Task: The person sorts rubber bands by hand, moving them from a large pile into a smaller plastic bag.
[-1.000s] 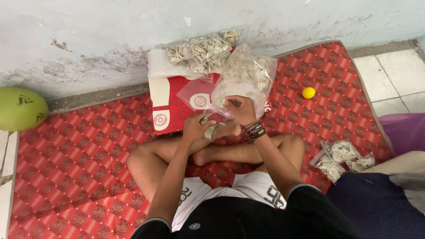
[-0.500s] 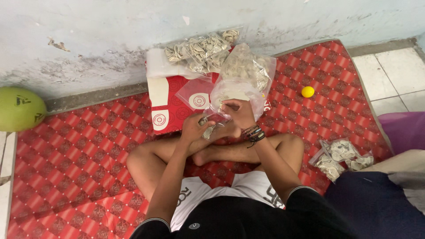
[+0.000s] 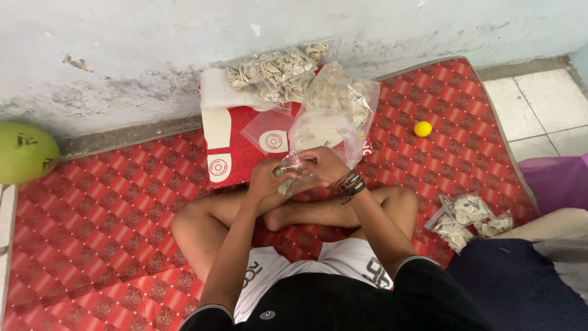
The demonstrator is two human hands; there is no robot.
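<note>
We judge the main risk to be a spill: our left hand (image 3: 268,184) and right hand (image 3: 323,165) meet over our crossed legs, both closed on the mouth of a small clear bag (image 3: 288,178) with pale little pieces in it. If either pinch slips, the pieces could scatter over the red patterned mat (image 3: 110,214) (small things would be hard to spot on that busy pattern). The big clear bag (image 3: 337,110) rises just behind our hands and touches them, so a nudge might tip it too. The small bag looks thin, crinkled and see-through; its contents are too small to make out. Filled packets (image 3: 468,220) lie on the mat to our right, well apart.
</note>
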